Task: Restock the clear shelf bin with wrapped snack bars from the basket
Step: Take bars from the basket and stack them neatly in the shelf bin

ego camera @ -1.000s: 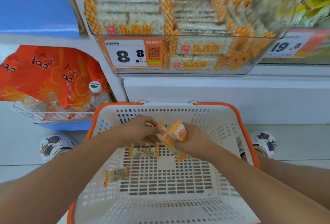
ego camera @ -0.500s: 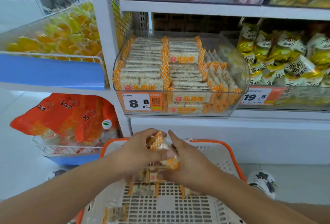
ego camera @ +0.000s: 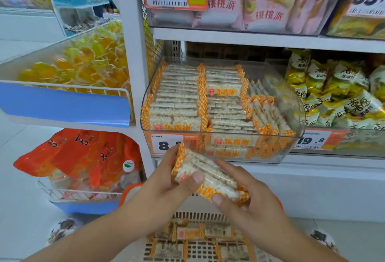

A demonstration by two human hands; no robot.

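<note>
A stack of wrapped snack bars (ego camera: 205, 173), white puffed rice in clear wrap with orange checked ends, is held between both hands above the basket. My left hand (ego camera: 166, 180) grips its upper left end, thumb across the front. My right hand (ego camera: 245, 195) holds the lower right end, thumb on the label. The clear shelf bin (ego camera: 295, 107) stands just above and behind, holding rows of the same bars with a gap at its right side. A few more bars (ego camera: 193, 234) lie in the white basket (ego camera: 131, 194) with its orange rim.
An orange price tag marked 8.8 (ego camera: 166, 144) hangs on the bin front. Yellow-green snack bags (ego camera: 341, 92) fill the neighbouring bin on the right. Pink packs (ego camera: 260, 1) sit on the shelf above. Orange bags (ego camera: 83, 157) lie in a wire rack at left.
Both hands have lifted the stack of bars out of the basket and up toward the front of the clear bin. My view has tilted upward to the shelves.
</note>
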